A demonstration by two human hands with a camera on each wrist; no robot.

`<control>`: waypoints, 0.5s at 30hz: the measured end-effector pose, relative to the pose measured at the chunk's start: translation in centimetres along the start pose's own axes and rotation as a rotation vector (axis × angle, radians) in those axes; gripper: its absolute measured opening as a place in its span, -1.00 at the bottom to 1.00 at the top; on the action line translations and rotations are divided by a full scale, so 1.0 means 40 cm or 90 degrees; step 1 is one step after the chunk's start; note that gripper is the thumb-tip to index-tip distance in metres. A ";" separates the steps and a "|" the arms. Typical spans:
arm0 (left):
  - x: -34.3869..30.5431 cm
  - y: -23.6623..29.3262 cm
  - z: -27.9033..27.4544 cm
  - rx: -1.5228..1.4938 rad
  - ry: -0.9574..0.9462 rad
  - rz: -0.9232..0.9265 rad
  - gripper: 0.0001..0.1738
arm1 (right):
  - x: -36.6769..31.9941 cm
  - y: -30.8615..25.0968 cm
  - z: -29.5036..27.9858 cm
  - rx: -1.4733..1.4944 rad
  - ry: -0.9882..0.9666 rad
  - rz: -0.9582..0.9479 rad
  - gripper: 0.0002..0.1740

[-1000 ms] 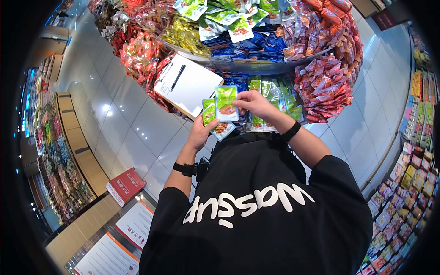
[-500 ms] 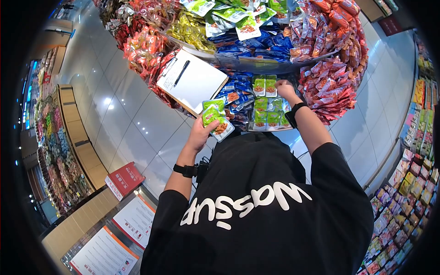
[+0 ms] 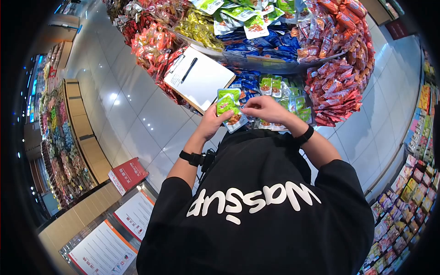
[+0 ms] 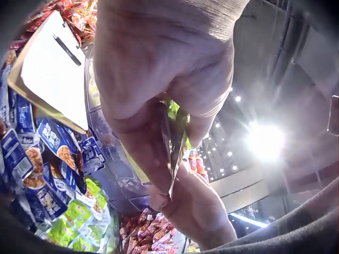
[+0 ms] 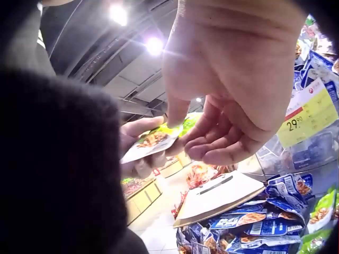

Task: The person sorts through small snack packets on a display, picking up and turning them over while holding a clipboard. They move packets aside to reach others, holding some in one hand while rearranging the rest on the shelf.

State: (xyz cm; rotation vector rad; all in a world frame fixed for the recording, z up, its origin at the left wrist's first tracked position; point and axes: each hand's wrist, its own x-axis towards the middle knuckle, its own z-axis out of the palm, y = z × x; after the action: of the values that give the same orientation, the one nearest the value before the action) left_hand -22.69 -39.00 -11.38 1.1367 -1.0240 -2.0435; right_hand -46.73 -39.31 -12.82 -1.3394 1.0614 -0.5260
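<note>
My left hand (image 3: pixel 211 123) grips a small fanned stack of flat green-and-white snack packets (image 3: pixel 228 103), thumb on top. These packets (image 4: pixel 177 140) stand edge-on in the left wrist view. My right hand (image 3: pixel 268 111) has come to the stack's right edge, thumb and index finger pinching a packet (image 5: pixel 155 139) there, the other fingers loosely curled. Beyond and below the right hand, a bin holds rows of similar green packets (image 3: pixel 276 85), partly hidden by that hand. Blue snack packets (image 3: pixel 250 78) lie in the section beside them.
A clipboard (image 3: pixel 201 82) with white paper and a black pen (image 3: pixel 189 69) lies on the display, left of the bin. Red packets (image 3: pixel 332 94) heap at the right; a raised tier (image 3: pixel 270 62) stands behind. A yellow price tag (image 5: pixel 308 114) hangs from it.
My right hand carried a green packet from the stack to the bin, then came back without it to the stack in the left hand. The left hand has kept its grip.
</note>
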 end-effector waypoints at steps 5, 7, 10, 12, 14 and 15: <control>0.036 -0.008 0.015 0.043 -0.015 0.026 -0.47 | -0.009 -0.002 0.008 0.058 0.014 0.043 -0.77; 0.038 0.000 0.029 0.028 -0.027 0.032 -0.44 | -0.018 0.008 0.001 0.096 0.026 0.034 -0.78; 0.039 -0.005 0.031 0.013 -0.019 -0.012 -0.40 | -0.031 0.049 -0.035 0.145 0.032 -0.003 -0.78; 0.043 -0.015 0.032 -0.003 -0.012 -0.007 -0.41 | -0.052 0.077 -0.072 0.173 0.070 -0.023 -0.79; 0.050 -0.017 0.027 -0.005 -0.025 -0.012 -0.44 | -0.078 0.097 -0.112 0.185 0.117 -0.014 -0.79; 0.050 -0.019 0.024 -0.008 -0.030 -0.016 -0.45 | -0.089 0.113 -0.129 0.170 0.141 -0.016 -0.79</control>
State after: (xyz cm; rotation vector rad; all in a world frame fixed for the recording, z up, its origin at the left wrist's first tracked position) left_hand -24.55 -39.79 -12.55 1.1055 -1.0235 -2.1015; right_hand -53.89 -38.08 -15.42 -1.0774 1.1109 -0.8198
